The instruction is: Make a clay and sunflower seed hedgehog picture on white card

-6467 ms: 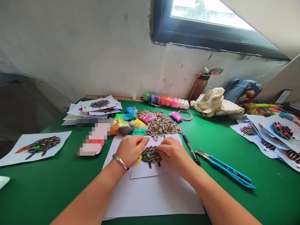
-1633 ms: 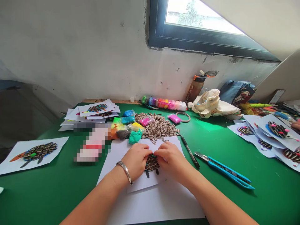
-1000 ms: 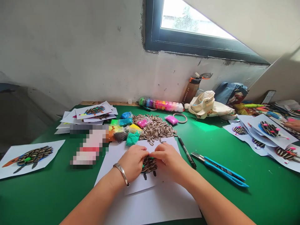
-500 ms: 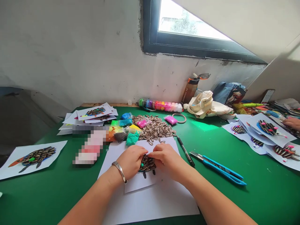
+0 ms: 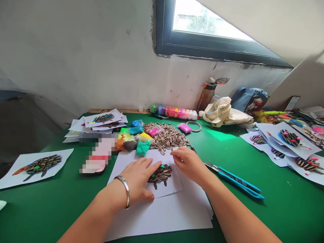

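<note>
My left hand [image 5: 138, 177] lies spread and flat on a small white card [image 5: 169, 190], covering the left part of a seed animal [image 5: 163, 173]. That animal has overlapping striped sunflower seeds, bits of green clay and two black legs. Beyond the card's upper right corner is my right hand [image 5: 188, 165], its fingers curled and thumb and forefinger together near the seed pile; what they hold, if anything, is too small to make out. The card rests on larger white paper sheets [image 5: 187, 216]. A loose heap of sunflower seeds [image 5: 170, 138] lies just behind.
Clay packets, among them a teal one [image 5: 143, 147], sit left of the heap. A blue craft knife [image 5: 235, 180] with its blade out lies right. Finished seed cards [image 5: 37, 168] are left, with more stacked at right [image 5: 290, 138]. A brown bottle [image 5: 207, 96] stands behind.
My left hand has opened out flat over the card. My right hand has moved off the seed animal, up and right toward the heap. Another person's hand at the right edge is gone from view.
</note>
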### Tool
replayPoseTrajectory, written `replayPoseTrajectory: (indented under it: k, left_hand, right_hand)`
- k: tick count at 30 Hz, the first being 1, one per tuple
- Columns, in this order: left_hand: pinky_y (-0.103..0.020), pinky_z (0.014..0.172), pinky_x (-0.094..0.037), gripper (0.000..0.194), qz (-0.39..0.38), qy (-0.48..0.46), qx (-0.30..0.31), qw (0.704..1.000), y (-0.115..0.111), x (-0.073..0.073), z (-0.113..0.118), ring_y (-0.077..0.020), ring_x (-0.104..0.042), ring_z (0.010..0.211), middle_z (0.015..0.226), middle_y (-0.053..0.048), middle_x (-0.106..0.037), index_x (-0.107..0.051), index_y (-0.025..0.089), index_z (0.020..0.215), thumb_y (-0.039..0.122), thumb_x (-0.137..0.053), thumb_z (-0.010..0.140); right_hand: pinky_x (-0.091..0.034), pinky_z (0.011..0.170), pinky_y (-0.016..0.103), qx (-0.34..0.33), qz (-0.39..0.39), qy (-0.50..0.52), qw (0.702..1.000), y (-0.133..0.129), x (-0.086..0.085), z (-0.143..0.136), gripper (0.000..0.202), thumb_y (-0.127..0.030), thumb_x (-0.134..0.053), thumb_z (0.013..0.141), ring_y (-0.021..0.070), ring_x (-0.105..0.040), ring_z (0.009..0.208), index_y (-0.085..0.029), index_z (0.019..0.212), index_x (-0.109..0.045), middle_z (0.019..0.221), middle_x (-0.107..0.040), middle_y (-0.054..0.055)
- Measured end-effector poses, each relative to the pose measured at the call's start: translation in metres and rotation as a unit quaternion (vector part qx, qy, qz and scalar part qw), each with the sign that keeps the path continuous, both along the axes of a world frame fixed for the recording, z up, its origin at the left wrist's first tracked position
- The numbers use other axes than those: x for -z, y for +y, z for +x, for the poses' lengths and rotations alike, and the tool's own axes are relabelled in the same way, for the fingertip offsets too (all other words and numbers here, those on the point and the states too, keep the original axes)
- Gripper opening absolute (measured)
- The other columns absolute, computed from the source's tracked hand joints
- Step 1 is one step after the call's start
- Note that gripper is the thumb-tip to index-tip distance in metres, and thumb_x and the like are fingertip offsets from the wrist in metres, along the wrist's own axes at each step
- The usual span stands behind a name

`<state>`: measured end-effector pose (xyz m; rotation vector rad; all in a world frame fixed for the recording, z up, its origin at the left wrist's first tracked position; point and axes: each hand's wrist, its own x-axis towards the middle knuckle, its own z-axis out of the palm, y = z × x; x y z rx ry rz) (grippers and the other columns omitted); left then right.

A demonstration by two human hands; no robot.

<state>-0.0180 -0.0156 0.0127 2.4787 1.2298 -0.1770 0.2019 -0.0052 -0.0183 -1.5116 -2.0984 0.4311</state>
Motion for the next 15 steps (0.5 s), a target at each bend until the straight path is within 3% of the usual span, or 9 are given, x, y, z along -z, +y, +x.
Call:
replayPoseTrajectory:
  k: [9, 12, 15]
  left_hand:
    - [-0.05, 0.106, -0.027, 0.088, 0.004, -0.021, -0.064, 0.998, 0.008, 0.016, 0.0, -0.0333, -0.027, 0.134, 0.147, -0.011, -0.032, -0.029, 0.032, 0.141, 0.035, -0.068, 0.062]
    - [-0.048, 0.108, -0.024, 0.087, -0.001, -0.024, -0.064, 0.998, 0.012, 0.019, 0.0, -0.0333, -0.022, 0.136, 0.149, -0.011, -0.027, -0.03, 0.03, 0.141, 0.034, -0.068, 0.062]
    - [-0.047, 0.108, -0.024, 0.086, -0.01, -0.039, -0.054, 0.998, 0.016, 0.02, -0.001, -0.0324, -0.025, 0.135, 0.147, -0.013, -0.03, -0.031, 0.028, 0.141, 0.034, -0.068, 0.063]
  right_hand:
    - [-0.039, 0.07, 0.024, 0.006, 0.021, -0.005, 1.0, 0.006, 0.009, 0.003, 0.025, -0.011, -0.048, 0.081, 0.0158, -0.056, 0.078, -0.02, 0.089, -0.07, 0.078, -0.064, 0.004]
    - [-0.039, 0.069, 0.023, 0.012, 0.019, -0.006, 1.0, 0.006, 0.014, 0.002, 0.025, -0.012, -0.047, 0.082, 0.0155, -0.056, 0.077, -0.02, 0.089, -0.07, 0.077, -0.064, 0.004]
    - [-0.039, 0.068, 0.022, 0.028, 0.012, -0.021, 0.999, 0.005, 0.012, -0.002, 0.026, -0.013, -0.045, 0.083, 0.0145, -0.057, 0.077, -0.02, 0.091, -0.069, 0.081, -0.066, 0.004]
